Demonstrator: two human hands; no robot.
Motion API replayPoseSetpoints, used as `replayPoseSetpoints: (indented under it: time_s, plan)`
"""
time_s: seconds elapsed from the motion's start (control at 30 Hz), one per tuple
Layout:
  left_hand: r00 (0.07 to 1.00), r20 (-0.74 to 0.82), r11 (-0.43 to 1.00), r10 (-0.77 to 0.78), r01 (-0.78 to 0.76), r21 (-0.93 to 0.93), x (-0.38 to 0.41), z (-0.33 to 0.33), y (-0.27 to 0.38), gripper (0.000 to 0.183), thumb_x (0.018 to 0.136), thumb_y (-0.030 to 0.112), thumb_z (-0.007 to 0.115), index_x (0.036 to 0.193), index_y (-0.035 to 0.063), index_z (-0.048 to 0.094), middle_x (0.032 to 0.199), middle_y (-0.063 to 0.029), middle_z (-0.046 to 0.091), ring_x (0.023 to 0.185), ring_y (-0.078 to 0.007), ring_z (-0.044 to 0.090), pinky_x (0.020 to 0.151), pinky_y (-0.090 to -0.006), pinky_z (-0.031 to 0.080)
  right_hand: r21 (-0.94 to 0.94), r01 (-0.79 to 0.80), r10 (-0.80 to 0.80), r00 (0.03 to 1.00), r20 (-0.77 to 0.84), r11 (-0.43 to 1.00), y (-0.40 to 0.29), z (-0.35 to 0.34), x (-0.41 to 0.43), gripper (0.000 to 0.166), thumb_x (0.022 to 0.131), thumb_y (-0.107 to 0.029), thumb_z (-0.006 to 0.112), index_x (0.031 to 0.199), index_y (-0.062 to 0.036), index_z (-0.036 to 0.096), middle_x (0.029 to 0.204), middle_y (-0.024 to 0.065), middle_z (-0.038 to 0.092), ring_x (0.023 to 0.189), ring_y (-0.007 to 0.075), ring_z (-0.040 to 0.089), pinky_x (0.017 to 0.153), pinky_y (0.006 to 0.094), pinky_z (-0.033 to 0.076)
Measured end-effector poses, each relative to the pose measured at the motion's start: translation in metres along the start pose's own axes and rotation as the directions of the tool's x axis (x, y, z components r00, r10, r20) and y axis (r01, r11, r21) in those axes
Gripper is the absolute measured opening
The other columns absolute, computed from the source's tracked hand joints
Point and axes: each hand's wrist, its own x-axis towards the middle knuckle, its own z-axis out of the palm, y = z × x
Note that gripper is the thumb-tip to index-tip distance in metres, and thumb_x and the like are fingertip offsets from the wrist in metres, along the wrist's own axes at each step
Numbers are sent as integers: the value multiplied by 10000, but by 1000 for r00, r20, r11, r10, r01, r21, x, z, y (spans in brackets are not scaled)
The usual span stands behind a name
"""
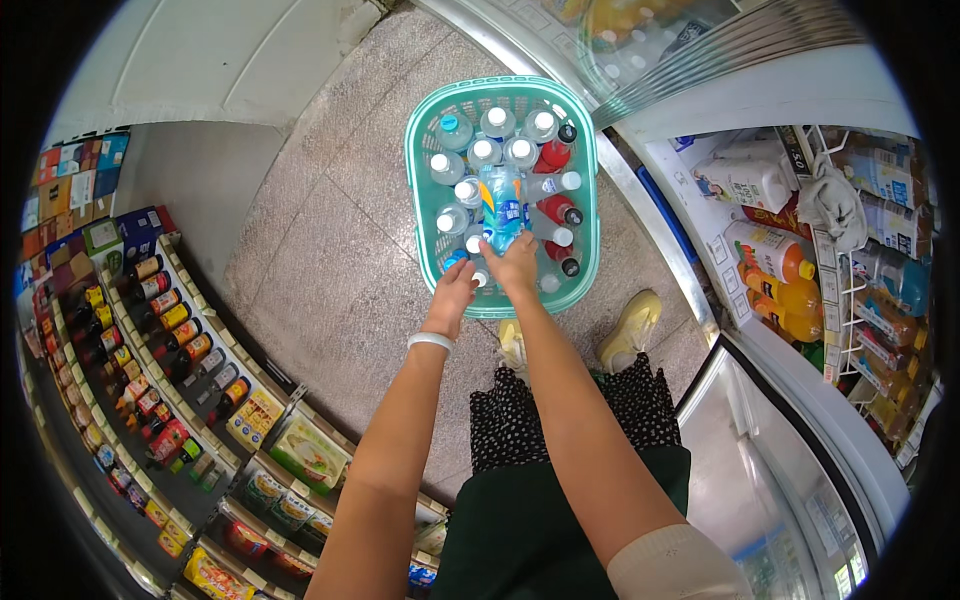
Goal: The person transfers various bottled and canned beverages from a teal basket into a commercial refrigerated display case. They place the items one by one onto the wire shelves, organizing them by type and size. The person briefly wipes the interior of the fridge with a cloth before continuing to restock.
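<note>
A green plastic basket [501, 309] stands on the floor before me, holding several clear plastic bottles with white or blue caps and several red-labelled bottles [554, 155] with dark caps. My right hand [516, 262] grips the lower end of a blue-labelled plastic bottle [502, 202] that lies over the others. My left hand [452, 296], with a pale bangle at its wrist, is at the basket's near left edge; its fingers are apart, near a blue cap and a white cap, and it holds nothing.
On the right stands an open refrigerator with drink bottles [772, 251] and a glass door [772, 465]. Shelves of sauce bottles [180, 337] and packets run along the left. A pale panel [217, 60] is at the upper left. My shoes [634, 322] are just below the basket.
</note>
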Motion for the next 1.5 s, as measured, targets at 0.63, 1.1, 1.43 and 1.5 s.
replayPoseSetpoints:
  time_s: [0.63,1.1,1.43,1.5]
  plan:
    - [864,496,829,-84,337,-447,-68,-21,68,859,872,691,288,1388,4,299,1263,-175,525,1147,-347,522,989,-548,378,-107,739,-607,619,498,665,-26,-220,-91,705,634,-378,801,1194,-74,499,1071,113,578,979,307,578,828,396,461]
    - [577,804,979,-146,200,35,-173,39,83,796,716,133,762,1371,-22,337,1318,-106,477,1200,-197,480,1024,-337,377,-324,942,-734,280,618,86,-63,-339,-144,703,597,-91,781,1235,-160,496,1228,43,489,1151,266,462,956,402,396]
    - [605,794,996,56,19,-85,-226,88,98,749,688,70,782,1323,-32,397,1235,-81,549,1127,-168,530,990,-316,411,-184,617,-643,722,-255,765,-54,-393,-211,852,652,-27,736,1388,-94,311,1395,200,307,1293,384,308,1069,440,271]
    - [592,801,996,86,-20,-92,-238,98,106,720,704,23,754,1321,-41,389,1238,-96,540,1128,-170,524,994,-315,405,197,558,-494,818,-295,806,-37,-385,-219,798,732,-37,717,1387,-44,261,1316,186,405,1214,314,425,1001,393,368]
